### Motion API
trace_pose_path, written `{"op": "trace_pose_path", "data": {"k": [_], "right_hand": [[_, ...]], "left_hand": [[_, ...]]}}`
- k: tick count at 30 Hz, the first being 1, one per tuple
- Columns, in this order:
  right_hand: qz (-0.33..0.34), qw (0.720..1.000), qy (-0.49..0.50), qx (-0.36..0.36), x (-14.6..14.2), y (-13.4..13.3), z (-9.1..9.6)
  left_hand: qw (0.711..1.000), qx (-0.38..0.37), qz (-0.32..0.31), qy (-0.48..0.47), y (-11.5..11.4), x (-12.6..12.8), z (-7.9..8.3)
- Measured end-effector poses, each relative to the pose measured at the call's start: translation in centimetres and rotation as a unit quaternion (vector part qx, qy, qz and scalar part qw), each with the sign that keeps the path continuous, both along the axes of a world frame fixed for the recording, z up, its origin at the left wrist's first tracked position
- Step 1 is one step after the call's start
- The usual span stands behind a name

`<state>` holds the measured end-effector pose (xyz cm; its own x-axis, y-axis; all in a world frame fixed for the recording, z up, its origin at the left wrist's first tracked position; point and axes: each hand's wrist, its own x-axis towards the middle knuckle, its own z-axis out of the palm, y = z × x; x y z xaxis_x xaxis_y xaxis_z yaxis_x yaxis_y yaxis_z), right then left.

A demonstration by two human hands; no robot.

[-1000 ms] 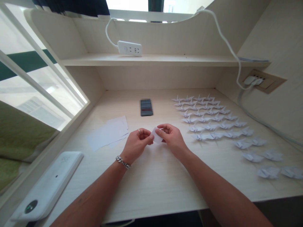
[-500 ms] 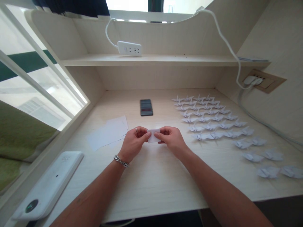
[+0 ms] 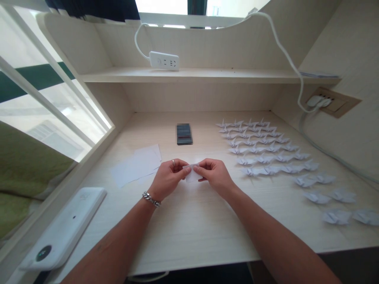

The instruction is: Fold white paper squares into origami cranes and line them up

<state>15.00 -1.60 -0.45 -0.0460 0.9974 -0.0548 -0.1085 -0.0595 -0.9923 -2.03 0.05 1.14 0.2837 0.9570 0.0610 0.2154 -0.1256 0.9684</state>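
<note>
Paper (image 3: 193,177), far edge running left-right, long axis unclear

A pale wood-grain desk (image 3: 189,236) ran back to a matching panel (image 3: 201,98), beneath a long shelf (image 3: 207,73) of similar finish. Daylight came through a window (image 3: 166,6) above, beside a dark blue curtain (image 3: 100,8). White bars (image 3: 32,92) slanted along the left side, and a plain pale wall (image 3: 358,47) with a beige socket plate (image 3: 339,105) closed the right
</note>
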Motion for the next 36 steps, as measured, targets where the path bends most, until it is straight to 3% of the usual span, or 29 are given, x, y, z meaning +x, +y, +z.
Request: {"op": "trace_pose_path", "data": {"k": [5, 9, 16, 22, 31, 36], "right_hand": [[0.012, 1.000, -0.004, 0.023, 0.3, 0.4, -0.6], [-0.019, 0.998, -0.019, 0.055, 0.7, 1.4, -1.0], [-0.028, 0.997, -0.061, 0.028, 1.0, 3.2, -0.7], [0.003, 1.000, -0.014, -0.011, 1.1, 2.6, -1.8], [0.034, 0.995, -0.068, 0.066, 1.8, 1.3, -1.0], [0.026, 0.998, -0.032, 0.047, 1.5, 0.9, -0.8]], "left_hand": [[0.999, -0.019, -0.027, 0.002, 0.8, 0.4, -0.2], [0.997, -0.039, -0.060, 0.017, 2.6, 1.0, 0.3], [0.995, -0.035, -0.087, 0.045, 5.5, 1.5, 0.5], [0.996, -0.047, -0.077, 0.026, 4.3, 0.9, -0.5], [0.998, -0.026, -0.063, 0.009, 2.5, 0.7, -0.3], [0.997, -0.026, -0.068, 0.004, 2.0, 0.4, 0.3]]}}
